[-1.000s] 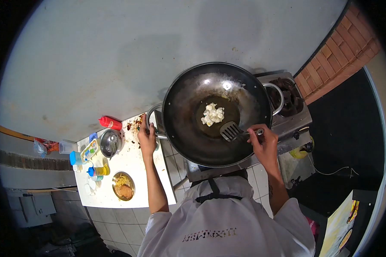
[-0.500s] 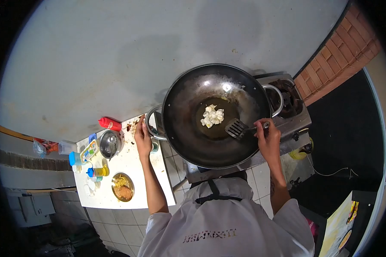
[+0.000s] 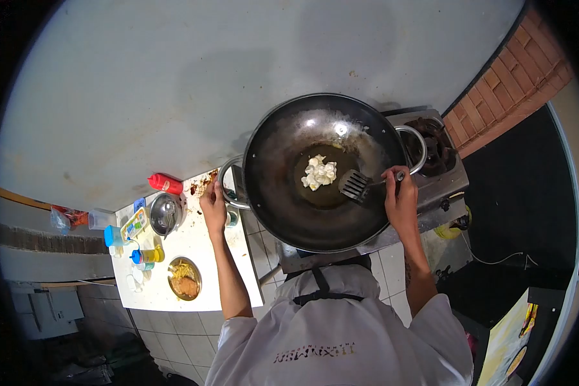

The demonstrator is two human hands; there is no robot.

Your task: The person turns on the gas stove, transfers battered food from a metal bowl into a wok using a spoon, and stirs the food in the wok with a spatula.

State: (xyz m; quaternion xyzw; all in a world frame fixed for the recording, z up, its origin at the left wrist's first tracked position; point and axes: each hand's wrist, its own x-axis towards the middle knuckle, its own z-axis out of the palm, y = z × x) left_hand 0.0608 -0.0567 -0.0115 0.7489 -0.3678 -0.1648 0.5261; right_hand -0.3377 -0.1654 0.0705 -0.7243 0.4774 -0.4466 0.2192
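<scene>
Tiled floor [image 3: 180, 331] shows beside your pale shirt [image 3: 341, 325], lettering [image 3: 315, 352] too distorted to read. Your right hand [image 3: 402, 198] holds slotted spatula [image 3: 364, 185] inside wok [image 3: 283, 212], just right of white lumps [image 3: 319, 173] near centre. Left hand [image 3: 213, 204] at left handle [image 3: 221, 173], grip unclear. Bare wok sides give room around lumps; far rim [image 3: 328, 95] near gray wall [image 3: 141, 96].

The right hand [image 3: 402, 198] covers part of the spatula [image 3: 365, 188]; the wok [image 3: 283, 206] hides much of the stove [image 3: 449, 183]. Near the table's [image 3: 149, 300] right edge, the left hand [image 3: 213, 206] partly blocks a jar [image 3: 232, 219] (contents unclear).
</scene>
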